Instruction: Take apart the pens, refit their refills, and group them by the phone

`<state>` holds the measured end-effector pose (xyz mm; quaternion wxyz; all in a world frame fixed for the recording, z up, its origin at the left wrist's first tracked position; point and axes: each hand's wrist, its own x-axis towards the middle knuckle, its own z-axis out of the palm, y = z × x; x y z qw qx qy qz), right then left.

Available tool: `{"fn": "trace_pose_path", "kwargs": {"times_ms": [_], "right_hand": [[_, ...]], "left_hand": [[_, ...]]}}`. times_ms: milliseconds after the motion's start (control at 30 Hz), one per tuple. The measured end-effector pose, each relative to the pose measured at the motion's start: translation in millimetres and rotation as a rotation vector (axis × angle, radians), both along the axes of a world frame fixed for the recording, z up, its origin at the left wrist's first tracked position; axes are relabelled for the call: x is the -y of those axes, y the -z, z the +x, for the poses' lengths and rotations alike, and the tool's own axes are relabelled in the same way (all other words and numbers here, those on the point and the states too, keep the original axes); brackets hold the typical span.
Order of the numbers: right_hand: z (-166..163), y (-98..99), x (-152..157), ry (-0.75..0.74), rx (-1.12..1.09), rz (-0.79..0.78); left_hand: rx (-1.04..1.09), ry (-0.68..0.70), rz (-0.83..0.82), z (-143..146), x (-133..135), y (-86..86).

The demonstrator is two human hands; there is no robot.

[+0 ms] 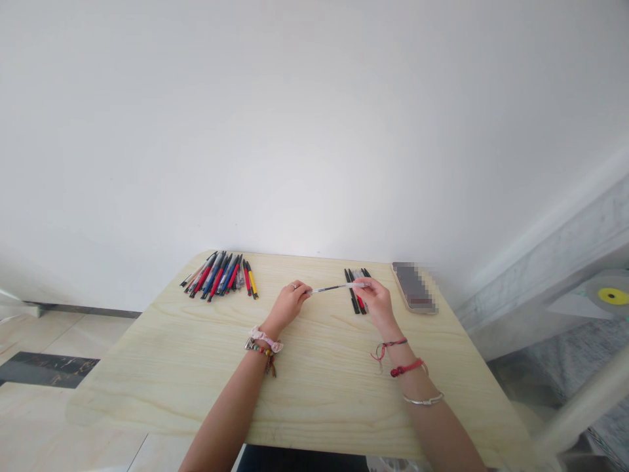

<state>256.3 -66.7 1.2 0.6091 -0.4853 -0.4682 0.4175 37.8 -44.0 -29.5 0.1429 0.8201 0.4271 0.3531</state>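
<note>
A slim, partly clear pen (330, 288) spans the gap between my two hands, held nearly level above the table. Dark shows along its middle, and a wider translucent section lies at the right. My left hand (291, 303) is closed, pinching the left end between thumb and fingers. At the other end, my right hand (376, 298) is closed on the translucent section. Whether the pen is in one piece or in parts I cannot tell. Just behind and below my right hand lies a small row of black, red and clear pens (352, 295), partly hidden by it.
A pile of red, blue, grey and clear pens (211, 275) lies at the table's back left, with a yellow pen (252, 280) at its right side. A phone (410, 285), partly pixelated, rests at the back right. The wall (314, 131) borders the wooden table (314, 380).
</note>
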Motion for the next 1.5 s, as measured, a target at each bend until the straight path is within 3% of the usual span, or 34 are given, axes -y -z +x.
{"fn": "trace_pose_path", "kwargs": {"times_ms": [367, 1500], "right_hand": [[3.2, -5.1, 1.9, -0.023, 0.050, -0.020], [-5.2, 9.4, 0.5, -0.123, 0.247, 0.009]], "left_hand": [[-0.009, 0.000, 0.000, -0.2, 0.5, -1.9], [-0.040, 0.058, 0.031, 10.4, 7.0, -5.9]]}}
